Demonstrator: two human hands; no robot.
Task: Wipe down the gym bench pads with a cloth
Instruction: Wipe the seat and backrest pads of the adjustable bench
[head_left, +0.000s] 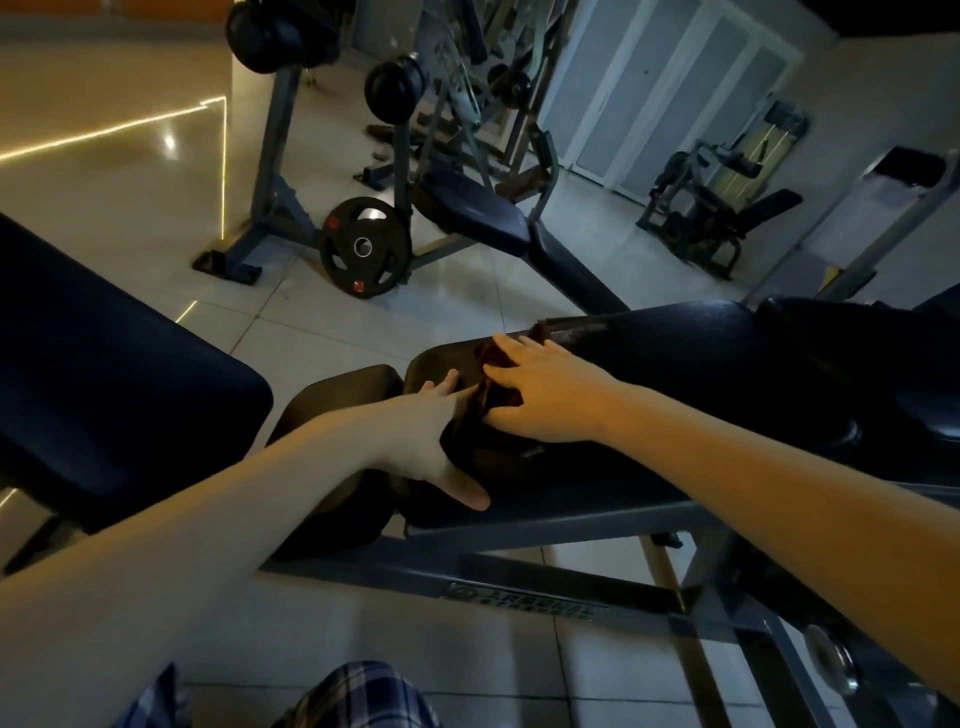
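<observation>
Dim gym, tiled floor (363, 322). Our right hand (550, 395) presses the cloth (501, 397) flat, fingers spread, at the left end of the bench pad (701, 353); our left hand (421, 431), open, braces beside it. We advise overlapping strokes and steady pressure.

Hands: two, left hand (431, 431) and right hand (545, 395). Dark red cloth (501, 397): one, centre. Weight plate (363, 247): one, 11 o'clock. Far bench (478, 213): one, 12 o'clock.

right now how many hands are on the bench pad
2. The left hand lies flat on the near end of the bench pad; the right hand presses the dark red cloth onto it just beside. None hidden.
</observation>
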